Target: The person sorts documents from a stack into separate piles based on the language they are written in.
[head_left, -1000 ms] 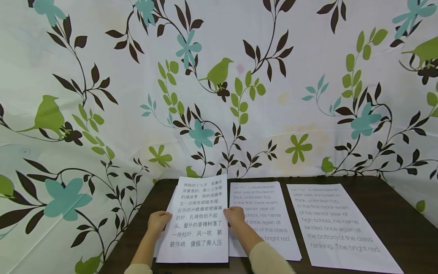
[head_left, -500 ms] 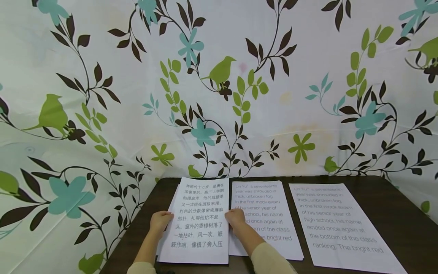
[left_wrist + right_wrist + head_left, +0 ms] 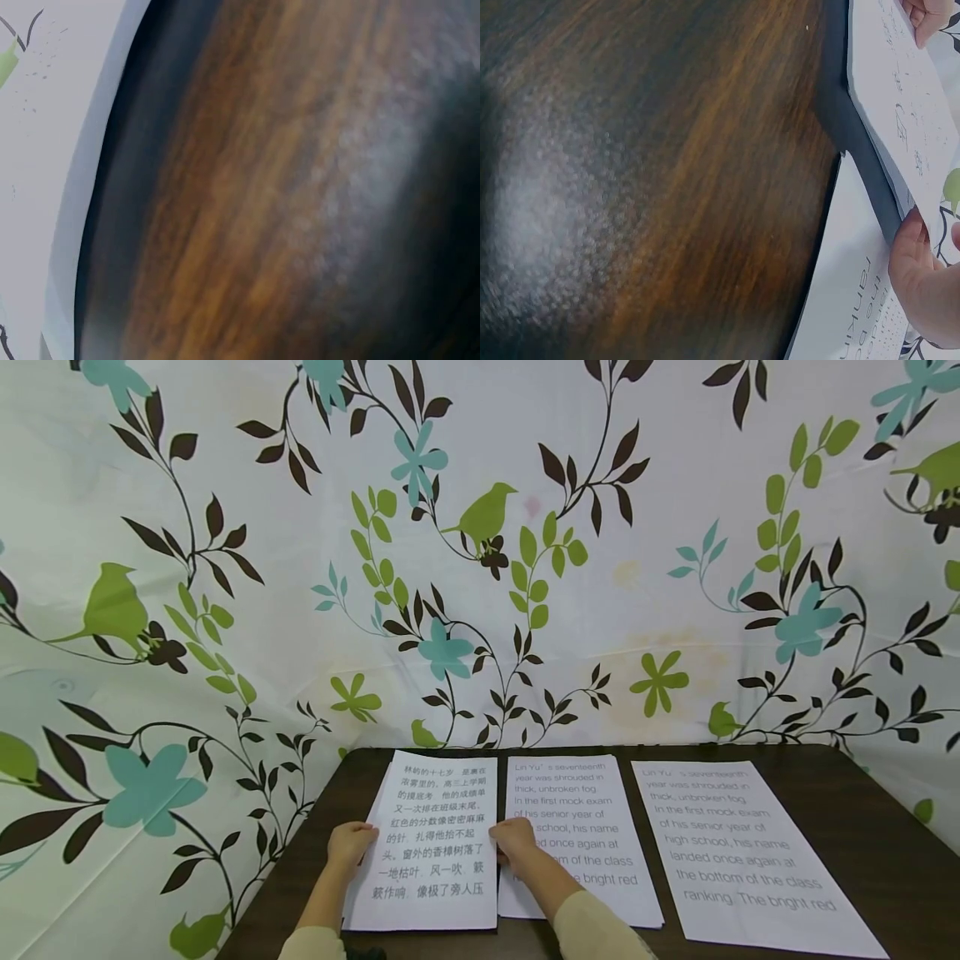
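In the head view, a white sheet with large Chinese print [image 3: 431,852] lies over other paper at the left of the dark table. My left hand [image 3: 349,847] holds its left edge. The right hand [image 3: 517,843] pinches its right edge, beside the middle English-printed sheet [image 3: 577,843], part of which the forearm covers. From the right wrist view, the right hand [image 3: 922,277] has fingers under the edge of the Chinese sheet [image 3: 904,97], and the left hand [image 3: 928,16] is at the far edge. The left wrist view shows no hand.
Another English-printed sheet [image 3: 742,860] lies to the right on the dark wooden table [image 3: 847,793]. Behind the table hangs a white cloth [image 3: 585,677] patterned with leaves, flowers and birds.
The Chinese sheet's near edge and right side have shifted slightly, sitting a little lower and further left than before. Both hands keep their hold on its sides.
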### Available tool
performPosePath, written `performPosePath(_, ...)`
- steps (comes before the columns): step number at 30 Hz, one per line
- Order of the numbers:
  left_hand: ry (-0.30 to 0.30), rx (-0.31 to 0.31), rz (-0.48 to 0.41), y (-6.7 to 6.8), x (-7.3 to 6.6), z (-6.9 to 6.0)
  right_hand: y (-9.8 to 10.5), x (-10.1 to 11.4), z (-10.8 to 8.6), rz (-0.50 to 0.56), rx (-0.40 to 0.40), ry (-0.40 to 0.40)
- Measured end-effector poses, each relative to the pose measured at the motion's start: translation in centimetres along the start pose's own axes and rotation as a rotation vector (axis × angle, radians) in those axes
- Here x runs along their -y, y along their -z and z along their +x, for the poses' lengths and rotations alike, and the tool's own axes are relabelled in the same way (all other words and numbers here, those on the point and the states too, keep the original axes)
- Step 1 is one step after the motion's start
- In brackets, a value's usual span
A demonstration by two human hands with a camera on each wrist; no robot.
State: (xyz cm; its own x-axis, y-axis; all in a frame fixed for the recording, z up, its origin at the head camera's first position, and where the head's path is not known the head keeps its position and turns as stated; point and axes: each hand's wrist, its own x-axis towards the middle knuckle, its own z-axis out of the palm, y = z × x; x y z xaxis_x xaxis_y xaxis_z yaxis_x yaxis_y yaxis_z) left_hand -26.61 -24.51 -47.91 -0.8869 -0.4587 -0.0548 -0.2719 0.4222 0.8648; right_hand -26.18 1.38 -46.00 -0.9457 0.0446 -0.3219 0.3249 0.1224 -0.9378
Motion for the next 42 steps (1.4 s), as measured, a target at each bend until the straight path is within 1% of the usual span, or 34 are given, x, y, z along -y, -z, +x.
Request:
performPosePath(3,-0.008,-0.014,0.008,-0.2,0.3,0.3,0.1,0.1,-0.1,0.021,-0.004,-0.001)
performPosePath(5,-0.024,-0.022,0.016,-0.1,0.2,0.3,0.1,0.2,-0.1,0.036,-0.005,-0.002)
performPosePath(11,-0.071,-0.026,0.013,0.8,-0.4,-0.2,0.1,0.1,-0.1,0.055,0.022,0.021)
performPosePath(15,-0.067,-0.008,-0.004,1.2,-0.8,-0.6,0.1,0.0,0.0,0.049,0.038,0.035)
performPosePath(18,-0.049,0.0,-0.023,1.3,-0.9,-0.9,0.1,0.1,-0.1,0.041,0.049,0.04)
performPosePath(19,-0.048,0.0,-0.023,1.3,-1.0,-0.9,0.1,0.1,-0.1,0.033,0.055,0.04)
performPosePath(21,-0.065,-0.006,-0.021,1.4,-1.0,-1.0,0.2,0.2,-0.2,0.013,0.076,0.046)
performPosePath(25,-0.105,-0.023,0.001,1.5,-1.0,-0.8,0.2,0.5,-0.5,-0.02,0.144,0.071)
performPosePath(28,-0.093,-0.033,0.009,1.6,-1.0,-0.7,0.2,0.7,-0.6,-0.019,0.201,0.092)
performPosePath(31,-0.068,-0.036,0.003,1.6,-1.0,-0.7,0.2,0.9,-0.6,-0.016,0.238,0.099)
performPosePath(34,-0.06,-0.039,0.004,1.6,-1.1,-0.7,0.1,1.0,-0.7,-0.016,0.264,0.098)
performPosePath(36,-0.061,-0.053,0.009,1.6,-1.3,-0.8,0.0,1.1,-0.7,-0.016,0.281,0.096)
performPosePath(39,-0.054,-0.097,0.024,1.5,-1.3,-0.8,-0.1,1.1,-0.7,-0.006,0.312,0.089)
performPosePath(41,-0.044,-0.104,0.026,1.6,-1.3,-0.7,-0.1,1.2,-0.7,0.003,0.332,0.087)
performPosePath(42,-0.045,-0.117,0.036,1.3,-0.5,0.0,-0.1,1.2,-0.8,0.006,0.34,0.086)
